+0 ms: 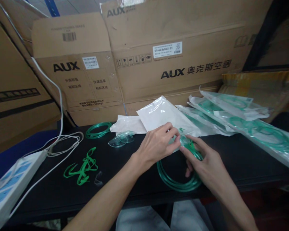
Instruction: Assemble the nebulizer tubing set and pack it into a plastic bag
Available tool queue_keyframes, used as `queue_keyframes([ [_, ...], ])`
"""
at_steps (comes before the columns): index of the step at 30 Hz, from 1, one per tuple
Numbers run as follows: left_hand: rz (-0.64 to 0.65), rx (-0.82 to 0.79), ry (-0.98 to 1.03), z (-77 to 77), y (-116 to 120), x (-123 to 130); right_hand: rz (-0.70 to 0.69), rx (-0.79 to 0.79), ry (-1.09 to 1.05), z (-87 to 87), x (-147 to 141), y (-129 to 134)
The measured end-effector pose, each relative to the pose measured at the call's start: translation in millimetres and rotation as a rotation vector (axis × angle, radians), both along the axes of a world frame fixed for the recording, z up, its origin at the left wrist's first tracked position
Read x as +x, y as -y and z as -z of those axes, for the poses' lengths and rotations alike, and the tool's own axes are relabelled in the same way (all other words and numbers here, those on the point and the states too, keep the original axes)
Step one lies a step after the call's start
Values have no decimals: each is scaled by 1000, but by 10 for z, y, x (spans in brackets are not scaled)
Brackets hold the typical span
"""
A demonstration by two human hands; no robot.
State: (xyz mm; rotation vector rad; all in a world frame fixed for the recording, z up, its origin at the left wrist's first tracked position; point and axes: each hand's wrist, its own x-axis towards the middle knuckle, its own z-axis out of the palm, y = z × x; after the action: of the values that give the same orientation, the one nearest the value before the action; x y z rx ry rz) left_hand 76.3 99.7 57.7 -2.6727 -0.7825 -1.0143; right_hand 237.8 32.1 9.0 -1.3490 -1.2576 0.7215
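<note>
1. At a black matte tabletop (243, 160), a seated person's left hand (157, 144) and right hand (203, 163) meet over a coil of translucent green plastic tubing (175, 183), which lies near the table's front edge, directly before the person.
2. The left hand's thumb and fingertips (174, 133) are pressed together in a pinch on the coil's upper end, at a small green fitting; the right hand's fingers curl around the coil's right side, the tubing passing beneath the palm.
3. The coil's lower loop hangs free of both hands, its curve just short of the table's front edge (the person's pale trousers show below it).
4. Open dark surface lies left of the coil and again to the right of the right hand; farther back, the room is taken by a flat white plastic pouch (163, 117), just behind the left hand.
5. A heap of sealed clear packets holding green tubing (245, 125) fans across the right rear.
6. To the left lie a clear plastic mask (121, 139), a second, smaller green tubing coil (98, 130), a tangle of flat bright-green straps (83, 166) and a looped white cable (62, 141).
7. Brown corrugated cartons printed "AUX" (168, 54) wall in the back edge.
</note>
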Motion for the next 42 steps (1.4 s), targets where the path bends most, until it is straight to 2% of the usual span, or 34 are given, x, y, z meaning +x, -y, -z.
queue_keyframes([
  [5,38,-39,56,16,32,25,21,43,-163,-45,-8,26],
  [11,23,-124,45,68,27,53,-30,108,-364,-43,-5,15],
  [14,78,-121,44,59,39,52,-30,135,-405,-40,-10,4],
  [20,190,-93,47,56,56,52,-38,87,-405,-59,-26,19],
  [24,110,-165,89,69,25,68,-21,113,-472,-72,-23,36],
  [30,-25,-259,123,88,-2,74,-98,50,-570,-53,-5,40],
  [38,-207,-257,3,46,25,26,-35,74,-661,-88,-23,34],
  [42,-203,-313,-29,32,2,9,24,122,-691,-142,-44,40],
])
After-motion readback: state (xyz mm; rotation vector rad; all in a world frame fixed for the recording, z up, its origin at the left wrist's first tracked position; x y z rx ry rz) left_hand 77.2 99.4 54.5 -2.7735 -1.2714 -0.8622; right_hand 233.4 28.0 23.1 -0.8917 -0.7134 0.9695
